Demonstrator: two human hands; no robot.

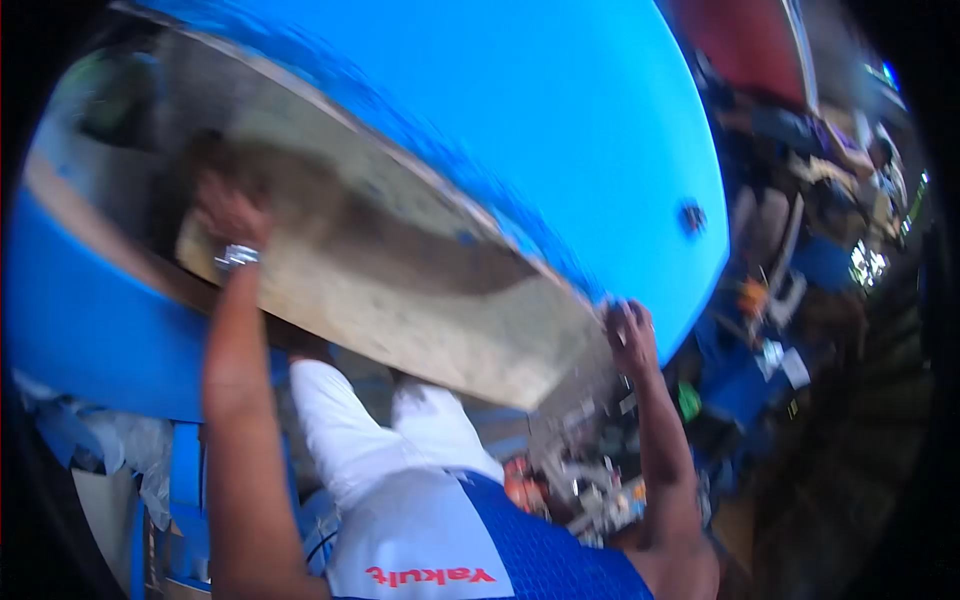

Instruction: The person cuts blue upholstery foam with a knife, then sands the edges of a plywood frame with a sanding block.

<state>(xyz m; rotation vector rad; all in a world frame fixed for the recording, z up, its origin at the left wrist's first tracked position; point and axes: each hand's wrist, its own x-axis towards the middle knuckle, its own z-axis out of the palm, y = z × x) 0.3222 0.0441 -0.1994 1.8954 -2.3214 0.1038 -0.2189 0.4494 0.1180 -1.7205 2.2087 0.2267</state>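
Note:
A large, smooth blue shell [520,110] with a rough rim fills the upper view. Below that rim lies a tan, curved panel [370,315], smeared by motion, with a dark brownish band along it. My left hand [232,210], a metal watch [237,257] on its wrist, is over the panel's left end with fingers stretched out; contact is too blurred to judge. At the right end, my right hand [630,338] has its fingers curled on the shell's rim, close to the panel's corner.
Another blue curved surface [100,310] lies at the left. Clear plastic sheeting [145,450] hangs below it. Cluttered tools and scraps [590,490] lie at lower right. Another person [850,150] is at the far right, near a red surface [745,40].

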